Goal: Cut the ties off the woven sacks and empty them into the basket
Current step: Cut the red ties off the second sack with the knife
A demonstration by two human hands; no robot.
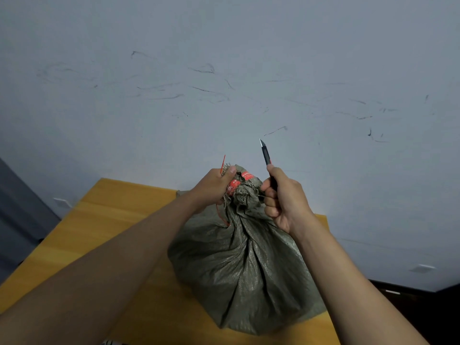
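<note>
A full grey-green woven sack [244, 270] stands on the wooden table [99, 232], its neck bunched at the top. My left hand [214, 186] grips the bunched neck, where a red tie [223, 163] sticks up past the thumb and another red strand hangs below the hand. A red printed label [234, 185] sits on the neck. My right hand [283, 199] grips a black utility knife [265, 153], blade pointing up and away, just right of the neck. No basket is in view.
A scuffed pale wall [249, 83] rises right behind the table. A dark surface [410, 302] lies at the lower right, and a grey panel [20, 220] stands at the left.
</note>
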